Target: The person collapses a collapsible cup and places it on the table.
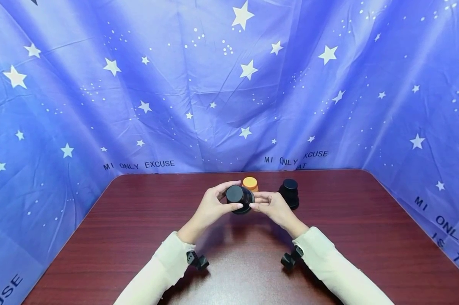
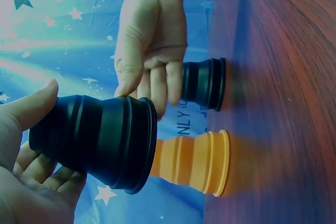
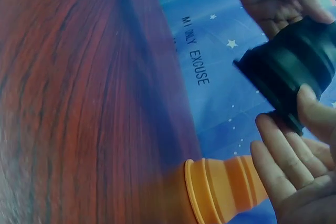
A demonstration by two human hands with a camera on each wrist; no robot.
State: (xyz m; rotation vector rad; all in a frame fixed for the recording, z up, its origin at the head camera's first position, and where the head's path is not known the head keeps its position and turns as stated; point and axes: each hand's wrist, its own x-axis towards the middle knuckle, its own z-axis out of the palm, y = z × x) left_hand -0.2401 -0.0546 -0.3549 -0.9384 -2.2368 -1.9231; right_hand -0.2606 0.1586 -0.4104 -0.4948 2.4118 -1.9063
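A black collapsible cup (image 1: 235, 193) is held tilted above the table, narrow end toward the head camera. My left hand (image 1: 211, 206) grips it around the narrow part, with the thumb on one side and fingers on the other. At its wide rim, my right hand (image 1: 278, 210) pinches the edge; in the right wrist view the thumb lies on the cup's (image 3: 294, 66) wall and the fingers are by the rim. Just behind it, an orange collapsible cup (image 1: 250, 182) stands upside down on the table. A second black collapsible cup (image 1: 289, 195), also upside down, stands beyond the right hand.
The dark red wooden table (image 1: 237, 262) extends on both sides of the arms. Behind it and at its sides hangs a blue star-printed cloth (image 1: 214, 84). Small black devices (image 1: 197, 261) are strapped to both wrists.
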